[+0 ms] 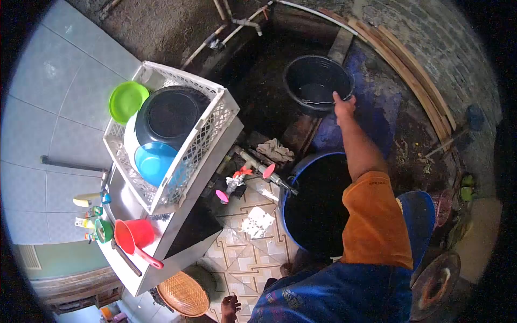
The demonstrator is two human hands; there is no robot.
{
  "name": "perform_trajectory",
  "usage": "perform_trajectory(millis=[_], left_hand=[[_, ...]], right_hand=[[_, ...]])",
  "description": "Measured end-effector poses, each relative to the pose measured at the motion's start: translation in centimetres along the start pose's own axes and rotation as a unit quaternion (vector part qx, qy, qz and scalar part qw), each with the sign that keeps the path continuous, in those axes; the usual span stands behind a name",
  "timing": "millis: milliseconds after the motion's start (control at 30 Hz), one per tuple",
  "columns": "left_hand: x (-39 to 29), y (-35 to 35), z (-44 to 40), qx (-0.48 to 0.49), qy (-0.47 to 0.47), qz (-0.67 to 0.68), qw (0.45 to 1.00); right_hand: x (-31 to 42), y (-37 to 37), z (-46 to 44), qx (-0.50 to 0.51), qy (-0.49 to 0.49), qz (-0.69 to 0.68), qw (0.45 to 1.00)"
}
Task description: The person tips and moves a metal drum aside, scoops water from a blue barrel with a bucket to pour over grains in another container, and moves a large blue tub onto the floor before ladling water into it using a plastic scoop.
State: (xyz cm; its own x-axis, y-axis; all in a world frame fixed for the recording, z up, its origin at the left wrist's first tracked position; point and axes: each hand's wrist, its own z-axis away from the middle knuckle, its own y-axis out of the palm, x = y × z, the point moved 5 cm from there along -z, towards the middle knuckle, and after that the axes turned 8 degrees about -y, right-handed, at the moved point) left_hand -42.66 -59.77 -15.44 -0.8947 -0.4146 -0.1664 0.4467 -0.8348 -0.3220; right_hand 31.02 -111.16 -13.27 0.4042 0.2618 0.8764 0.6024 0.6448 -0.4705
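Note:
At the upper right, my right hand [344,105] is closed on the near rim of a black basin [315,81], with the arm stretched out over a large blue-rimmed barrel [315,210] whose inside looks dark. The basin is tilted and has a thin wire handle near its rim. Low in the view, my left hand [230,306] hangs near a woven basket [183,293]; its fingers are curled but small and dark, and whether it holds anything cannot be made out.
A white crate [215,116] with bowls stands on the counter at left, beside a red dipper [134,237] and a sink [124,199]. Pipes with a tap [283,183] run by the barrel. Wooden planks [414,75] lean along the right wall.

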Motion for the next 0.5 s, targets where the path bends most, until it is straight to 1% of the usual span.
perform_trajectory(millis=[33, 100, 133, 167, 200, 233, 267, 300, 333, 400, 433, 500], left_hand=[[-0.4, 0.1, 0.3, -0.003, -0.004, 0.003, 1.0], [-1.0, 0.0, 0.8, -0.004, -0.004, -0.032, 0.999], [-1.2, -0.2, 0.8, 0.047, 0.03, 0.018, 0.998], [-1.7, -0.1, 0.7, 0.047, 0.026, 0.017, 0.998], [-2.3, 0.1, 0.4, 0.027, 0.026, -0.007, 0.999], [-2.7, 0.1, 0.3, 0.008, 0.025, -0.031, 0.999], [-3.2, 0.2, 0.2, 0.012, 0.045, -0.037, 0.998], [-3.5, 0.0, 0.0, 0.005, 0.047, -0.04, 0.998], [-3.6, 0.1, -0.2, 0.009, 0.045, -0.035, 0.998], [-3.6, 0.6, -0.7, 0.016, 0.037, -0.033, 0.999], [-4.2, 1.0, -1.0, 0.017, 0.04, -0.049, 0.998], [-4.4, 1.5, -1.9, 0.023, 0.039, -0.071, 0.996]], right_hand=[[-0.5, 0.5, -0.5, 0.002, 0.008, 0.006, 1.0], [-1.5, 1.8, -1.5, 0.009, 0.016, 0.015, 1.0], [-2.5, 2.2, -2.3, 0.015, 0.048, -0.02, 0.999], [-2.7, 2.4, -2.1, 0.02, 0.08, -0.054, 0.995], [-2.5, 2.3, -2.1, 0.02, 0.081, -0.05, 0.995], [-0.9, 1.9, -1.2, 0.036, 0.079, -0.069, 0.994], [0.1, 1.3, -0.5, 0.047, 0.077, -0.086, 0.992], [-0.2, 1.2, -0.5, 0.043, 0.079, -0.08, 0.993], [-0.1, 1.2, -0.9, 0.045, 0.055, -0.108, 0.992], [2.8, -1.0, 1.4, 0.037, 0.013, -0.149, 0.988], [2.9, -2.7, 1.6, 0.031, 0.014, -0.143, 0.989], [3.1, -4.9, 2.1, 0.105, -0.002, -0.203, 0.974]])
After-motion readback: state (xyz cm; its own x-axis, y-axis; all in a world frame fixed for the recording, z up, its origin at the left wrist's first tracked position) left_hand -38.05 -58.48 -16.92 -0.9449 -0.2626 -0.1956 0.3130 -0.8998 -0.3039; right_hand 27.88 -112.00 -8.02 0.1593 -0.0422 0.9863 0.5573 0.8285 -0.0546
